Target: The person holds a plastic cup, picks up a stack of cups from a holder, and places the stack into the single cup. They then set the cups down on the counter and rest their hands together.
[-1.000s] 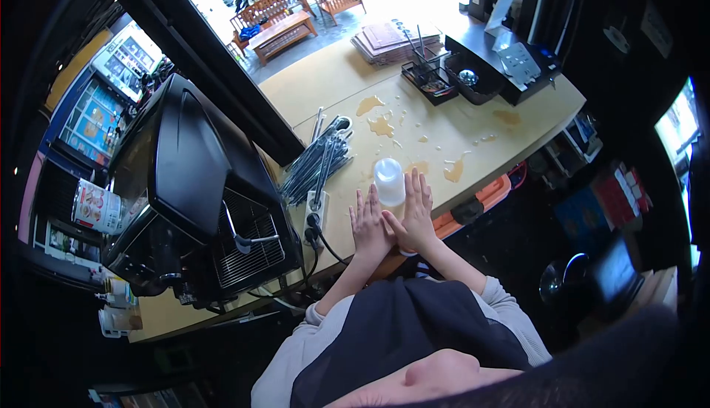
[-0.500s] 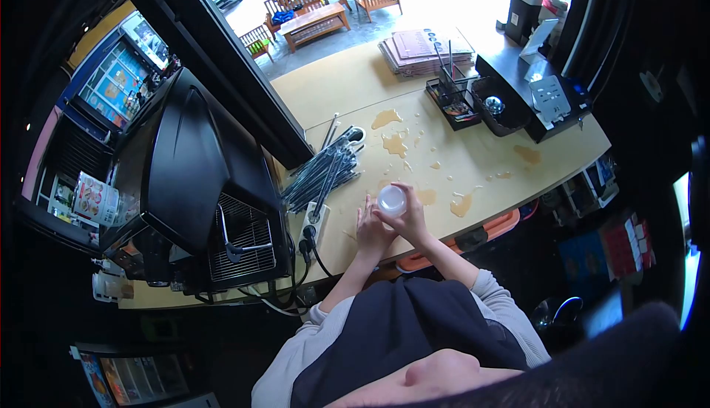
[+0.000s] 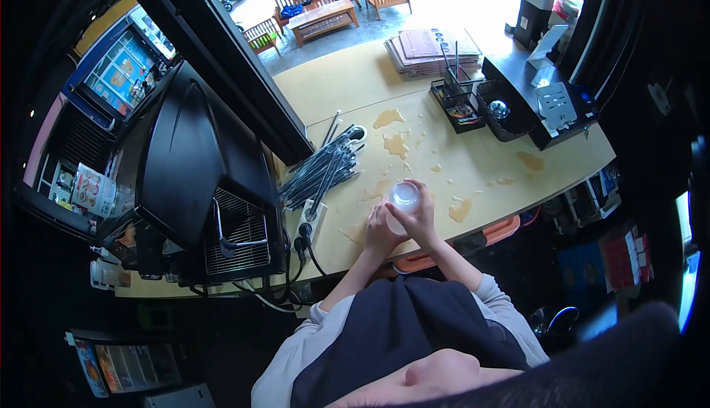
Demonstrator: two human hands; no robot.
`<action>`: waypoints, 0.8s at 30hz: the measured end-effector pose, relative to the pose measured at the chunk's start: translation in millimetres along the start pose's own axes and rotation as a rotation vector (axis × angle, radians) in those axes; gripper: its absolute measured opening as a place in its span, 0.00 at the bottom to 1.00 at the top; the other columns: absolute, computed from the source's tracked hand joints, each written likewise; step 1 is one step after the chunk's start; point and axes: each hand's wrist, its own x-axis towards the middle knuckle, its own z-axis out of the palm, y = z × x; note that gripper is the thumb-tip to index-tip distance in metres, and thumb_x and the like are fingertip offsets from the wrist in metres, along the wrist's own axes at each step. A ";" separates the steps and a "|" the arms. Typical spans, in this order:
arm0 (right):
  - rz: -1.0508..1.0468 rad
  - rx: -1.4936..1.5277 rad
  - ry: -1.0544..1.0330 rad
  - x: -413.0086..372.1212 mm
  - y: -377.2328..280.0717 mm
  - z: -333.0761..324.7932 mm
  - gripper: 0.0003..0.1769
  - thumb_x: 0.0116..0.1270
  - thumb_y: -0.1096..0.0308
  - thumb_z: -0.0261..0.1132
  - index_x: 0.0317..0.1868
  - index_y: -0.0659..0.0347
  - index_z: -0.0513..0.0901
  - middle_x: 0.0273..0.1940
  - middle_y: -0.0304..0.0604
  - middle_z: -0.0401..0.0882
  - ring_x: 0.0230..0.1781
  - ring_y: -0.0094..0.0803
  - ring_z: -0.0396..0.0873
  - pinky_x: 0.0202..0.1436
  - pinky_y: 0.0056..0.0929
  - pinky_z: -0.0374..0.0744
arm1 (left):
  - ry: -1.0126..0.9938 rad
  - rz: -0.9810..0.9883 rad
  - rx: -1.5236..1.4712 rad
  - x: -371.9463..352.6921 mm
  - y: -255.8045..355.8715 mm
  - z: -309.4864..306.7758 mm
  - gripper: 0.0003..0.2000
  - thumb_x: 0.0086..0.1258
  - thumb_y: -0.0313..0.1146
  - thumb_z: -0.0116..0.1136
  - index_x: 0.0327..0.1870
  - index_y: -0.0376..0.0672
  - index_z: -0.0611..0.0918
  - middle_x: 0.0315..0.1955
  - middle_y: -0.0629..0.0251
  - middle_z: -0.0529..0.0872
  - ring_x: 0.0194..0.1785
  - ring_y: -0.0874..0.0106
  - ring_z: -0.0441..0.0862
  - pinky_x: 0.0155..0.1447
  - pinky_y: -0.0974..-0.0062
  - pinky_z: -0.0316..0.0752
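A clear plastic cup [image 3: 404,195] is held above the front of the wooden counter, its round end facing up toward me. My right hand [image 3: 419,219] wraps round its right side, thumb and fingers closed on it. Against the lower left side of the cup, my left hand [image 3: 381,232] has its fingers curled; part of its grip is hidden. Puddles of light brown liquid [image 3: 396,145] lie on the counter beyond the hands, with another puddle [image 3: 460,210] to the right.
Wrapped straws [image 3: 319,175] and a power strip [image 3: 313,219] lie left of my hands, beside a black machine [image 3: 185,164]. A black organizer [image 3: 457,105], a dark basket [image 3: 503,123] and a cash drawer [image 3: 551,105] stand at the right. Stacked menus [image 3: 425,53] lie behind.
Both hands and the cup have shifted slightly right. The cup has tilted, showing more of its clear side, and my left fingers, straighter before, have curled in against it.
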 end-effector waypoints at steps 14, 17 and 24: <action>-0.089 -0.094 -0.099 -25.0 15.9 10.0 0.48 0.51 0.55 0.81 0.68 0.62 0.65 0.57 0.53 0.77 0.55 0.48 0.80 0.59 0.42 0.77 | 0.037 -0.087 0.117 -6.9 -14.5 5.7 0.58 0.46 0.60 0.74 0.75 0.36 0.57 0.66 0.48 0.73 0.66 0.53 0.74 0.71 0.46 0.63; -0.079 -0.196 -0.096 -27.7 23.3 8.1 0.47 0.52 0.53 0.80 0.67 0.62 0.67 0.58 0.52 0.76 0.55 0.50 0.79 0.61 0.44 0.74 | 0.035 -0.082 0.086 -8.4 -13.7 6.1 0.58 0.48 0.61 0.73 0.76 0.36 0.55 0.67 0.48 0.71 0.67 0.54 0.74 0.72 0.45 0.61; -0.062 -0.093 -0.135 -13.4 4.4 4.6 0.43 0.53 0.55 0.80 0.65 0.60 0.70 0.55 0.50 0.80 0.57 0.47 0.78 0.62 0.44 0.72 | 0.042 -0.042 0.047 -4.6 -6.5 -0.5 0.64 0.47 0.59 0.75 0.78 0.36 0.44 0.69 0.46 0.69 0.70 0.53 0.71 0.73 0.44 0.58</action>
